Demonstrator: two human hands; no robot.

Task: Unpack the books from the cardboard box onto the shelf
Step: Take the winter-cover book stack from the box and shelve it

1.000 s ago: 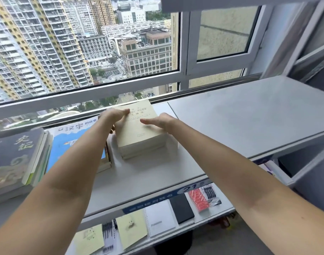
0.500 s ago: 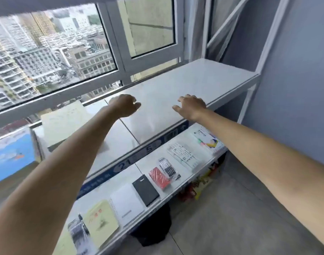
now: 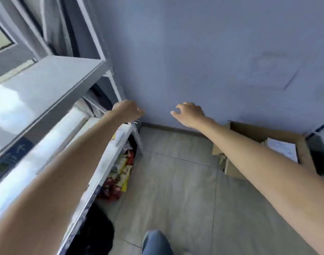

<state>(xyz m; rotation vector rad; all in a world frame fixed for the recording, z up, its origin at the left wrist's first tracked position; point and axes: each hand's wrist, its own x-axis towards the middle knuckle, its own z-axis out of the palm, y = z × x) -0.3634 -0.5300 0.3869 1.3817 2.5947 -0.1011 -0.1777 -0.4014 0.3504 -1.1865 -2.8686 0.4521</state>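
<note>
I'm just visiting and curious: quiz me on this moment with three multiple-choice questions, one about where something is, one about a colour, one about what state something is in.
1. Where does the cardboard box stand?
A. On the top shelf
B. On the floor by the wall, at the right
C. On the windowsill

2. What colour is the wall?
A. Blue-grey
B. Bright red
C. Dark green

3. What are the left hand and right hand holding?
A. One book each
B. One book between them
C. Nothing

Answers:
1 B: the box sits on the floor tiles against the wall's foot.
2 A: it shows a plain blue-grey.
3 C: both hands hang in the air with loosely curled fingers, nothing in them.
</note>
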